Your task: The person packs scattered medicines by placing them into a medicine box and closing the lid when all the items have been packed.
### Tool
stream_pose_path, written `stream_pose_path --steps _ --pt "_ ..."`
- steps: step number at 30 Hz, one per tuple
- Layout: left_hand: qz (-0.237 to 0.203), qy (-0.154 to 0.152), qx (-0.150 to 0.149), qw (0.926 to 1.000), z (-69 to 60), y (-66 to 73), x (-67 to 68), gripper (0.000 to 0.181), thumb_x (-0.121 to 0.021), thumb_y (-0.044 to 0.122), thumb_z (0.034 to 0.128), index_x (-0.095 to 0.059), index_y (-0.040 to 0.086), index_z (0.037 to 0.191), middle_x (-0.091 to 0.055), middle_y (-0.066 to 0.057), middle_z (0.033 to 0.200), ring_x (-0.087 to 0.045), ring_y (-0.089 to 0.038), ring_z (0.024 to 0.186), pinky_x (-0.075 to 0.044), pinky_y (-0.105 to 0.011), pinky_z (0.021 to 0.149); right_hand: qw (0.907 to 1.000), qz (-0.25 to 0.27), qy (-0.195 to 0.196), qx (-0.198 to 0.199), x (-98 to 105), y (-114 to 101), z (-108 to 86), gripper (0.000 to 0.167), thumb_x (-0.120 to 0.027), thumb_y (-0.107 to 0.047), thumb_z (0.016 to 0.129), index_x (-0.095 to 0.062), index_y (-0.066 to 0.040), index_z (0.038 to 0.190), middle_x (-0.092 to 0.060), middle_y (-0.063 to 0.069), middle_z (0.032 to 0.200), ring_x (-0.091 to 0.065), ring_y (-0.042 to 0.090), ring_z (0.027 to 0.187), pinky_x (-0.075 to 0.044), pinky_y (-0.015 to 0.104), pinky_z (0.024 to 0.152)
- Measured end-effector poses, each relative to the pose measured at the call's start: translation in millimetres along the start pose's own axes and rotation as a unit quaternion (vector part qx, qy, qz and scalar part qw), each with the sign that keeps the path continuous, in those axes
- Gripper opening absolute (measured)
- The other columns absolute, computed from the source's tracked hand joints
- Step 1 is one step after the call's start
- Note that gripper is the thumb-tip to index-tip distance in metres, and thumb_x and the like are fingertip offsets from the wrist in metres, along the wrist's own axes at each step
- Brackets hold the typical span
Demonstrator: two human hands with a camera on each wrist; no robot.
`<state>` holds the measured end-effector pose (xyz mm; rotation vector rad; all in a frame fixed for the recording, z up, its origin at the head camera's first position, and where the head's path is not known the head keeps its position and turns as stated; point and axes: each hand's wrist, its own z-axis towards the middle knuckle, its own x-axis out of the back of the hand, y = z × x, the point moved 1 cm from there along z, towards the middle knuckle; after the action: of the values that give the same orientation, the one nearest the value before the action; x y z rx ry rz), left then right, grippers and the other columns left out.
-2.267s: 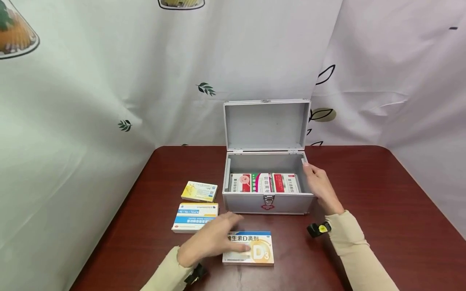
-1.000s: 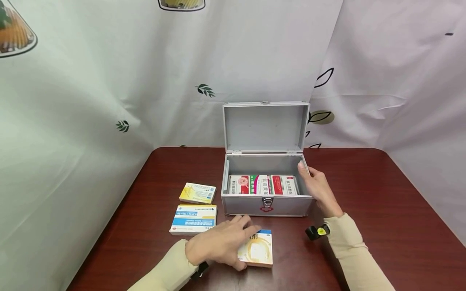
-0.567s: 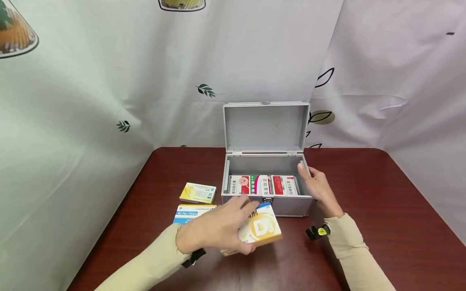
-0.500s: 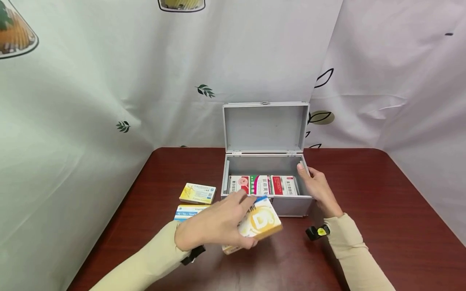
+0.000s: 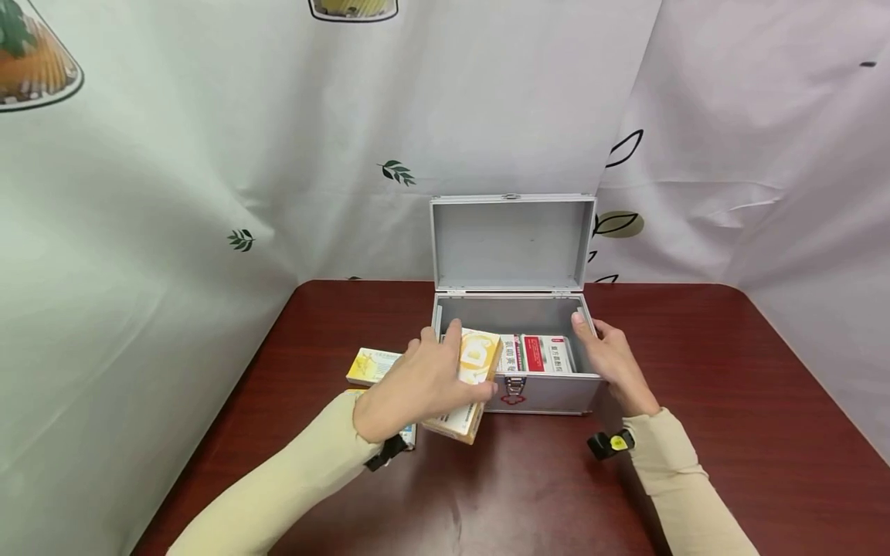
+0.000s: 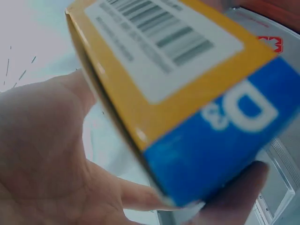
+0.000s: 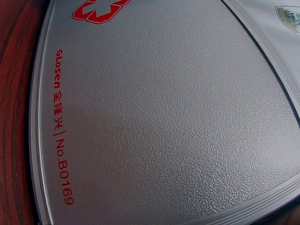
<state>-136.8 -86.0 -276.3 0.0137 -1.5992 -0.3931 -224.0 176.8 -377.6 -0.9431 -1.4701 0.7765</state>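
The grip of the left hand (image 5: 417,382) was closed around the D3 box (image 5: 480,355), which was held between the thumb and the fingers. This box was tilted above the surface (image 5: 528,479) and, in the head view, it covered the front left part of the silver case (image 5: 549,394); whether it touched the case, I could not tell. In the left wrist view, a barcode was visible on its orange side. The grip of the right hand (image 5: 615,367) was holding the right wall of the case, with the thumb over the rim. Inside the case there was a red-and-white box (image 5: 559,355). The raised lid (image 5: 511,243) stood at the back of the case. To the left of the case lay a yellow-and-white box (image 5: 371,364), partly hidden. Near the front left corner of the case, only a small part of a flat box (image 5: 409,437) was showing. Behind the case hung a pale curtain (image 5: 501,93) with printed leaves.
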Motion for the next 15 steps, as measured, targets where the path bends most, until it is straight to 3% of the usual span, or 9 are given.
stream_pose_path --steps 4,7,15 --pt "0.002 -0.014 0.031 0.9994 15.3 1.0 0.7 0.092 -0.060 0.060 0.0714 -0.030 0.007 0.140 -0.050 -0.022 0.102 -0.050 -0.033 0.082 -0.046 -0.038 0.068 1.0000 0.001 -0.002 0.002 1 0 -0.2 0.093 -0.035 -0.068 0.084 -0.028 0.005 0.140 -0.038 0.028 0.134 -0.038 0.034 0.115 -0.030 0.050 0.099" --pt "-0.001 -0.018 0.045 0.9988 28.2 0.6 0.9 0.090 -0.059 0.060 0.0721 -0.032 0.007 0.139 -0.050 -0.023 0.103 -0.052 -0.034 0.079 -0.047 -0.038 0.067 1.0000 0.002 -0.003 0.002 1 0 -0.2 0.093 -0.035 -0.068 0.084 -0.028 0.005 0.140 -0.038 0.028 0.134 -0.038 0.034 0.115 -0.030 0.050 0.099" --pt "-0.049 -0.042 0.082 0.9945 62.3 1.8 1.0 0.091 -0.059 0.061 0.0718 -0.028 0.011 0.141 -0.048 -0.017 0.103 -0.052 -0.024 0.079 -0.045 -0.030 0.059 1.0000 0.001 -0.004 -0.002 0 0 0.2 0.094 -0.035 -0.069 0.084 -0.027 0.004 0.141 -0.036 0.027 0.136 -0.036 0.034 0.118 -0.028 0.051 0.101"
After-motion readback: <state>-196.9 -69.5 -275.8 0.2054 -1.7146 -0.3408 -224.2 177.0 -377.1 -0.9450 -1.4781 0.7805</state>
